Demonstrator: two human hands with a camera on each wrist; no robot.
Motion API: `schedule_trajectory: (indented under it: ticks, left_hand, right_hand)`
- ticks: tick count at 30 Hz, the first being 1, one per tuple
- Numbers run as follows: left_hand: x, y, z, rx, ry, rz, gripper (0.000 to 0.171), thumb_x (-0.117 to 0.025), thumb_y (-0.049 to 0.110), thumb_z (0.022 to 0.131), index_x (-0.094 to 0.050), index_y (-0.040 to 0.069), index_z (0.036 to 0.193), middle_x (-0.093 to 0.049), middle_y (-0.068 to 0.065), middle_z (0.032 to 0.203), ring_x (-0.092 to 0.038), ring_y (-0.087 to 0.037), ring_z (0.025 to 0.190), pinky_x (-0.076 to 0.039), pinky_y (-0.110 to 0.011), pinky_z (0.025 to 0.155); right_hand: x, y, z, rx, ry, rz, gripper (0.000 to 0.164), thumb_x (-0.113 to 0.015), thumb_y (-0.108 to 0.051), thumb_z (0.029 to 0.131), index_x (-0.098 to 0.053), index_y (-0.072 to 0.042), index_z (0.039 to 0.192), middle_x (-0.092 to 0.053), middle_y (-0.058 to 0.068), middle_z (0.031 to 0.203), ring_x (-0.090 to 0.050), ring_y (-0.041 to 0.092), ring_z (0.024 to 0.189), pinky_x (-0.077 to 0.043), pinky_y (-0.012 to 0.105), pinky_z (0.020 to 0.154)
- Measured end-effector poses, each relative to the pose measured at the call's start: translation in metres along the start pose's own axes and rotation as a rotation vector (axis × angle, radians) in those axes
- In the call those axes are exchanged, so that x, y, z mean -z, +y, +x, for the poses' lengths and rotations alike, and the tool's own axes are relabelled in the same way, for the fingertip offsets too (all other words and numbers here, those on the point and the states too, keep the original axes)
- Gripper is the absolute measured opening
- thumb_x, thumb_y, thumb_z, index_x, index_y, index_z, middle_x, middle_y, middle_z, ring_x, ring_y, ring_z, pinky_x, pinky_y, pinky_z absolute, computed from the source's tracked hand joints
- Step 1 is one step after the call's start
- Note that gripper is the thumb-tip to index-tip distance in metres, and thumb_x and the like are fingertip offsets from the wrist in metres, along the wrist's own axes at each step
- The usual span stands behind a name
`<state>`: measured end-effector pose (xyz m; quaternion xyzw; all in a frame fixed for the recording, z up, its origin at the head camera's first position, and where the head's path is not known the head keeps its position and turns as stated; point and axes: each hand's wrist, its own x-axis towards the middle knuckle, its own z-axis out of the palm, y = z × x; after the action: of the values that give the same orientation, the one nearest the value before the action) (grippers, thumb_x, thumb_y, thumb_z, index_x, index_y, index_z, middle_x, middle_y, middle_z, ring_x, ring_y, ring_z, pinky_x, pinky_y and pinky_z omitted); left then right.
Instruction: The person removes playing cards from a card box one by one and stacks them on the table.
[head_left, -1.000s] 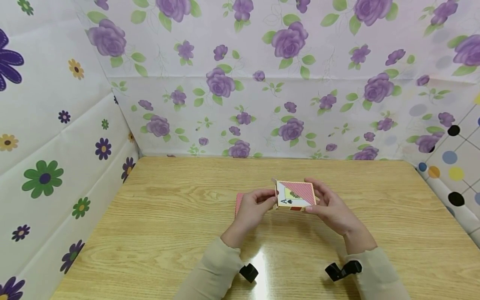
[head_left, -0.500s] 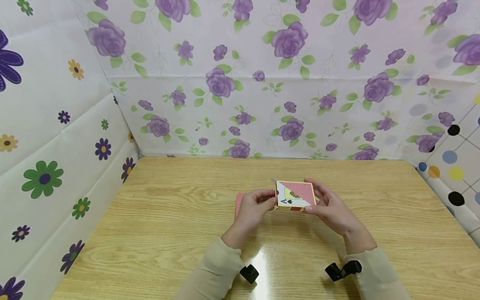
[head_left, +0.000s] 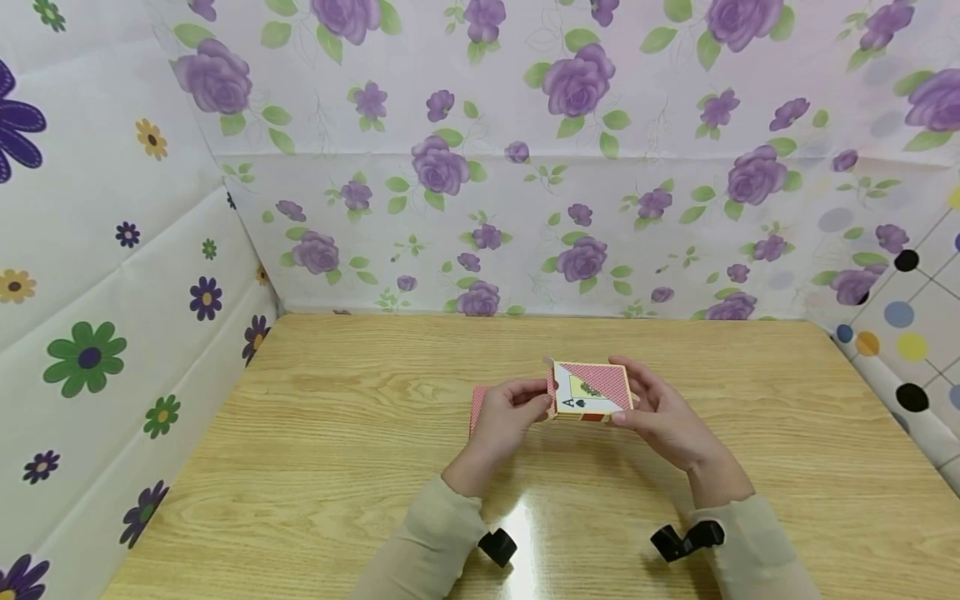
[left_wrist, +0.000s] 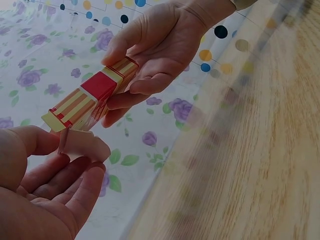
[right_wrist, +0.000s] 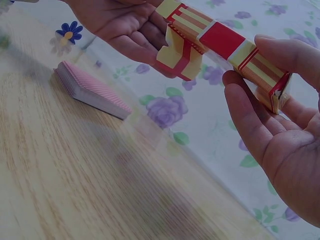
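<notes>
My right hand (head_left: 671, 421) grips the right end of a red and white card box (head_left: 592, 390) above the table, thumb on the near side. An ace of spades is printed on its upper face. At the box's left end, my left hand (head_left: 501, 423) pinches red-backed playing cards (head_left: 552, 390), a narrow strip of which shows past the box edge. The box's end flap (right_wrist: 182, 56) hangs open below that end in the right wrist view. Beside and partly behind my left hand, a red-backed deck of cards (right_wrist: 97, 90) lies on the table.
The wooden table (head_left: 337, 450) runs back to a floral cloth wall (head_left: 420, 233). More patterned cloth stands at the left and right sides. Black wrist mounts (head_left: 498, 546) hang near both cuffs.
My left fingers have shifted slightly left, and a thin red strip of cards now shows at the box's left end. The right hand and box have hardly moved.
</notes>
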<state>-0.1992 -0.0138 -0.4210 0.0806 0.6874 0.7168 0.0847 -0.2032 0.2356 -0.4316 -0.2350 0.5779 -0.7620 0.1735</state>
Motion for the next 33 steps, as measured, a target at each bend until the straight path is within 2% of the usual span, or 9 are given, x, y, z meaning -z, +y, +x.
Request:
schedule_trajectory:
  ticks: [11, 18, 26, 29, 33]
  left_hand:
    - [0.0019, 0.0008, 0.0002, 0.019, 0.023, -0.019, 0.026, -0.061, 0.007, 0.091, -0.064, -0.004, 0.114, -0.066, -0.018, 0.108, -0.061, -0.007, 0.085, -0.056, -0.025, 0.078]
    - [0.0028, 0.0010, 0.0011, -0.018, 0.041, -0.013, 0.026, -0.060, 0.005, 0.091, -0.063, -0.006, 0.114, -0.066, -0.021, 0.108, -0.064, -0.010, 0.085, -0.057, -0.030, 0.079]
    - [0.0043, 0.0021, 0.0009, -0.024, 0.050, -0.029, 0.025, -0.059, 0.003, 0.091, -0.063, -0.007, 0.112, -0.066, -0.022, 0.109, -0.064, -0.011, 0.086, -0.057, -0.034, 0.081]
    - [0.0046, 0.0019, 0.0020, -0.025, 0.068, -0.032, 0.025, -0.059, 0.002, 0.091, -0.063, -0.009, 0.113, -0.065, -0.023, 0.106, -0.064, -0.009, 0.084, -0.057, -0.032, 0.079]
    - [0.0052, 0.0018, 0.0027, -0.029, 0.080, -0.030, 0.025, -0.059, 0.002, 0.091, -0.063, -0.008, 0.113, -0.066, -0.023, 0.105, -0.065, -0.009, 0.083, -0.057, -0.036, 0.080]
  right_hand:
    - [0.0014, -0.0011, -0.0006, 0.000, 0.015, -0.008, 0.076, -0.052, 0.012, 0.089, -0.011, -0.007, 0.151, -0.045, -0.001, 0.138, -0.056, 0.012, 0.116, -0.053, 0.028, 0.090]
    - [0.0028, -0.0016, -0.0004, 0.009, 0.021, -0.022, 0.075, -0.051, 0.014, 0.088, -0.015, -0.010, 0.150, -0.045, 0.000, 0.137, -0.056, 0.012, 0.116, -0.053, 0.027, 0.089]
    - [0.0033, -0.0021, -0.0013, 0.023, 0.001, 0.001, 0.075, -0.049, 0.016, 0.088, -0.017, -0.012, 0.150, -0.044, 0.000, 0.137, -0.056, 0.012, 0.116, -0.053, 0.028, 0.089]
    - [0.0028, -0.0027, -0.0009, 0.016, 0.017, -0.009, 0.074, -0.050, 0.016, 0.088, -0.018, -0.012, 0.149, -0.043, 0.002, 0.137, -0.056, 0.012, 0.115, -0.054, 0.028, 0.087]
    - [0.0018, -0.0038, -0.0006, 0.005, 0.043, -0.013, 0.074, -0.051, 0.015, 0.088, -0.018, -0.011, 0.149, -0.043, 0.004, 0.136, -0.058, 0.013, 0.112, -0.054, 0.027, 0.085]
